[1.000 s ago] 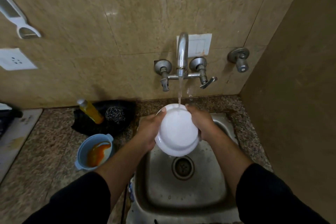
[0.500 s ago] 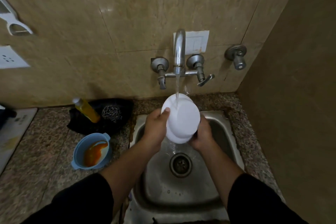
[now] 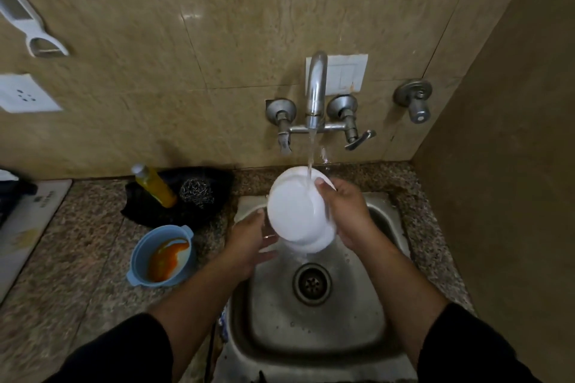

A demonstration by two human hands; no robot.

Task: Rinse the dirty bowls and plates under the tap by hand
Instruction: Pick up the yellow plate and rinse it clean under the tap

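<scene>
I hold a white plate (image 3: 295, 211) tilted over the steel sink (image 3: 311, 329), under the tap (image 3: 315, 93). The running water (image 3: 310, 155) strikes its upper part and runs off the lower edge. My right hand (image 3: 348, 214) grips the plate's right rim, with fingertips curled over the top edge. At the plate's lower left, my left hand (image 3: 249, 239) has its fingers stretched out beneath it and its thumb by the rim. A blue bowl (image 3: 137, 261) smeared with orange sauce stands on the counter to the left of the sink.
A yellow soap bottle (image 3: 155, 186) and a steel scrubber (image 3: 196, 193) lie on a black cloth (image 3: 217, 183) behind the blue bowl. The drain (image 3: 312, 283) shows in the sink floor. A brown wall closes in the right side. A white board (image 3: 28, 221) lies far left.
The plate has turned under the stream. My right hand slid from its lower edge up to the right rim. My left hand let go of the left rim and dropped below it.
</scene>
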